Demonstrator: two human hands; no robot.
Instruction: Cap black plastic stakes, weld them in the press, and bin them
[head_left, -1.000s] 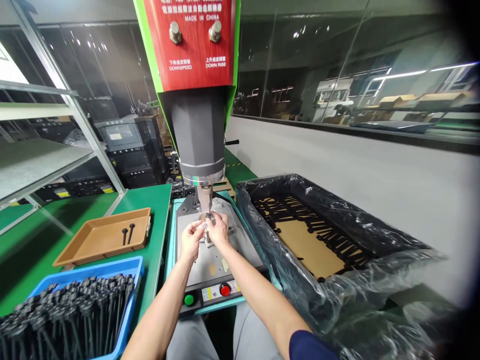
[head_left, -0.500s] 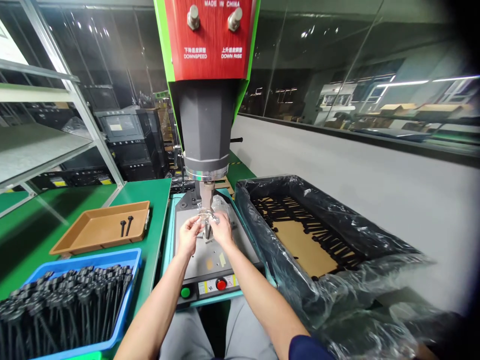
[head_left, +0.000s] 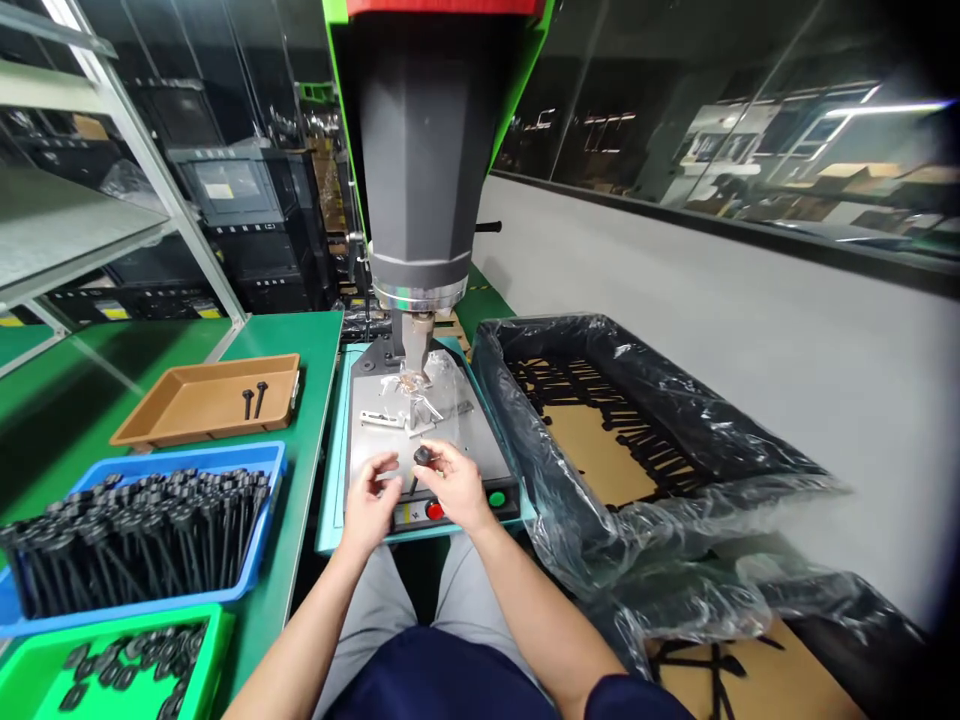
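Note:
My right hand [head_left: 463, 488] pinches a black plastic part with a round head and a thin stem [head_left: 423, 457]. The head faces up and the stem points down over the front of the machine's base plate [head_left: 367, 450]. To its left, my left hand [head_left: 371, 503] is apart from the part, fingers curved and spread with nothing between them. Just beyond both hands stands a small metal fixture [head_left: 414, 424], with clear plastic film [head_left: 442, 378] around it. The press's metal horn [head_left: 417, 345] hangs right above the fixture.
Left, on the green table [head_left: 292, 345], are a brown tray [head_left: 161, 400] with two black parts, a blue bin [head_left: 279, 470] of stemmed parts and a green bin [head_left: 217, 640] of small black pieces. A plastic-lined box [head_left: 495, 370] stands right. Red button [head_left: 435, 510] sits near my hands.
Both hands have come back from the fixture toward me. The black part now shows in my right hand, and my left hand has parted from it. The view has tilted down.

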